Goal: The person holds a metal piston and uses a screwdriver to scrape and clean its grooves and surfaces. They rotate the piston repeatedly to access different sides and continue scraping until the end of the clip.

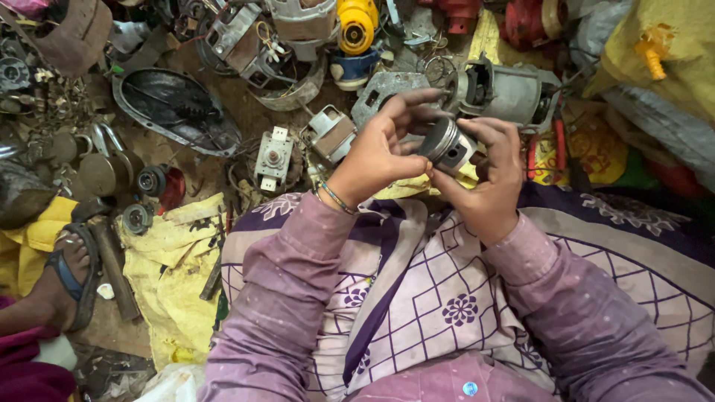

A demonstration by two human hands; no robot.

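Scrap motor parts on the ground
Far: yellow part [357, 24]; left: dark oval cover [177, 110], sandalled foot [71, 268], yellow sack [171, 275].

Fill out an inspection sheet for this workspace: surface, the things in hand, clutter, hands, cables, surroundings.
Surface: dirt floor, partly covered by yellow sacking.
Things in hand: small silver cylindrical motor part, held above the lap.
Clutter: dismantled motors, grey motor housing, yellow plastic part, dark oval metal cover, small white-topped motor.
Hands: left hand and right hand both grip the motor part.
Cables: thin loose wires among the motors; routing unclear.
Surroundings: purple patterned cloth over the lap; another person's sandalled foot at left.
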